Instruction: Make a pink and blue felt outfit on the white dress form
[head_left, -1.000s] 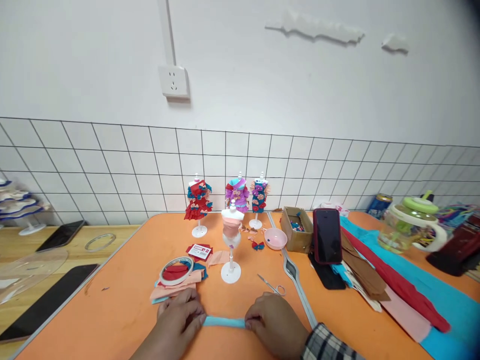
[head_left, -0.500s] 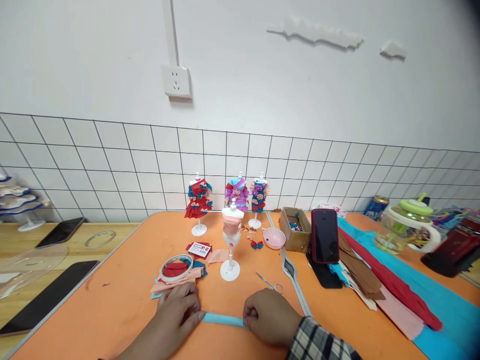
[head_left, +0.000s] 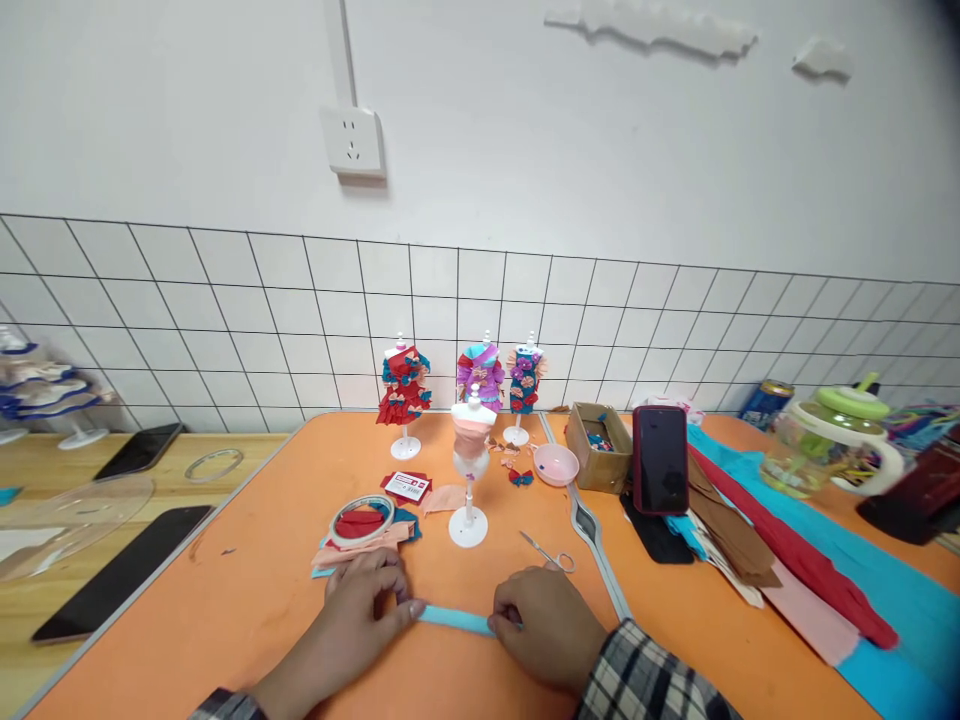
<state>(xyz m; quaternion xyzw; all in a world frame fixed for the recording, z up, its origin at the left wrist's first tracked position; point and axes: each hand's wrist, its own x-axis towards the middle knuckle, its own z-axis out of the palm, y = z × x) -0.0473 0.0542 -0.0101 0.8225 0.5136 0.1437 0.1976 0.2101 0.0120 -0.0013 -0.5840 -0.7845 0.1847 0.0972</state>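
A narrow light-blue strip [head_left: 456,620] lies stretched flat between my two hands near the front of the orange table [head_left: 255,590]. My left hand [head_left: 367,605] pinches its left end between thumb and fingers. The right end is gripped by my right hand [head_left: 544,625], whose fingers are curled. Just beyond the strip stands a small white mannequin [head_left: 472,440] wrapped in pale pink fabric. Small scissors [head_left: 549,553] rest above my right hand. Fabric pieces [head_left: 405,525] and a ring-shaped tape roll [head_left: 362,522] lie beyond my left hand.
Three dressed mannequins, including a red one [head_left: 405,385], stand near the wall. A pink bowl [head_left: 556,465], cardboard box [head_left: 600,447] and upright phone [head_left: 660,460] are right of centre. Long fabric strips [head_left: 795,540] and a clear jug [head_left: 814,445] lie further right.
The view has shifted slightly, so the tabletop items appear higher and further right. The strip remains between my hands, and more of my left sleeve shows.
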